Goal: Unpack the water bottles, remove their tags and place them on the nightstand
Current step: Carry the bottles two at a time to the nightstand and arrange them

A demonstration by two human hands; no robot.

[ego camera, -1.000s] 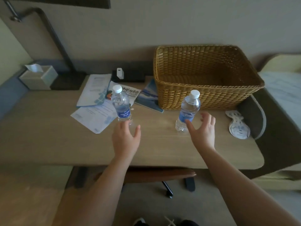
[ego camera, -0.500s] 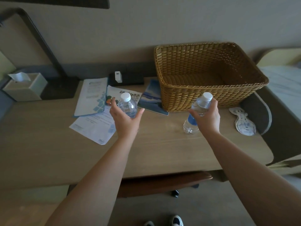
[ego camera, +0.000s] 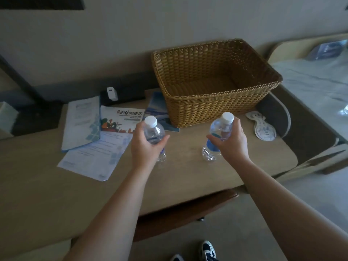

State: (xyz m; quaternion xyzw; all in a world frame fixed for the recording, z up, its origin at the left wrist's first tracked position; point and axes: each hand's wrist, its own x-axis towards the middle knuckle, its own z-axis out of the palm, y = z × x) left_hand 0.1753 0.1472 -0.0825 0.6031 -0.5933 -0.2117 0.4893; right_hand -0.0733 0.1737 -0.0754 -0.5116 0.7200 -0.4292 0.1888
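You're gripping one water bottle (ego camera: 154,133) in your left hand (ego camera: 146,146), another bottle (ego camera: 219,132) in your right hand (ego camera: 232,143), both over the desk (ego camera: 56,185), near the wicker basket (ego camera: 211,108).

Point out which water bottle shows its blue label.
The bottle in the right hand, its blue label visible; the left hand covers the other's.

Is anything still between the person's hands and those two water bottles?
No. The left hand is closed around the left bottle, and the right hand around the right bottle. Nothing sits between them. The wicker basket stands behind, apart from both. No nightstand is clearly visible.
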